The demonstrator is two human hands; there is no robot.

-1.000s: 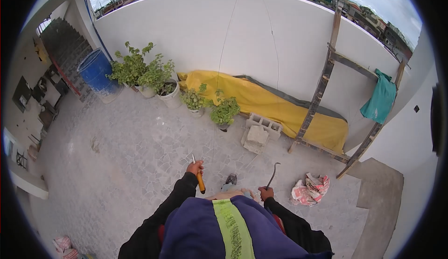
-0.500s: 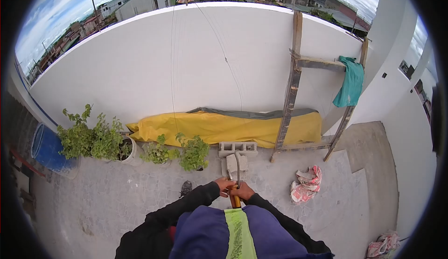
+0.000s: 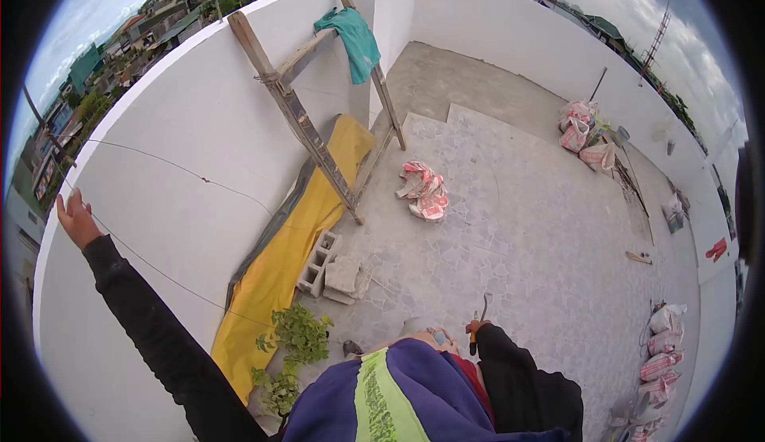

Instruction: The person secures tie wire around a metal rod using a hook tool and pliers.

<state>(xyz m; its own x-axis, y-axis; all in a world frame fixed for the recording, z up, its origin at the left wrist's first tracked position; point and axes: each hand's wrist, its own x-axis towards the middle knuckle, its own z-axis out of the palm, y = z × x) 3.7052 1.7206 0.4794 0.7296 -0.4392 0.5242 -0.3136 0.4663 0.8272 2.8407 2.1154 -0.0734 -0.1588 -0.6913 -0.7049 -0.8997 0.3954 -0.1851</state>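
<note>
Now left hand [image 3: 76,219] open at wall [image 3: 175,123] — right hand [image 3: 476,330] grips tool [image 3: 484,305]

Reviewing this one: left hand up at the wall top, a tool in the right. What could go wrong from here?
The left hand reaches the rim of the white wall, with rooftops beyond; leaning out risks a fall. The right hand grips a hooked rod close to the body, which might jab. Plants and concrete blocks by the feet could cause a trip.
</note>
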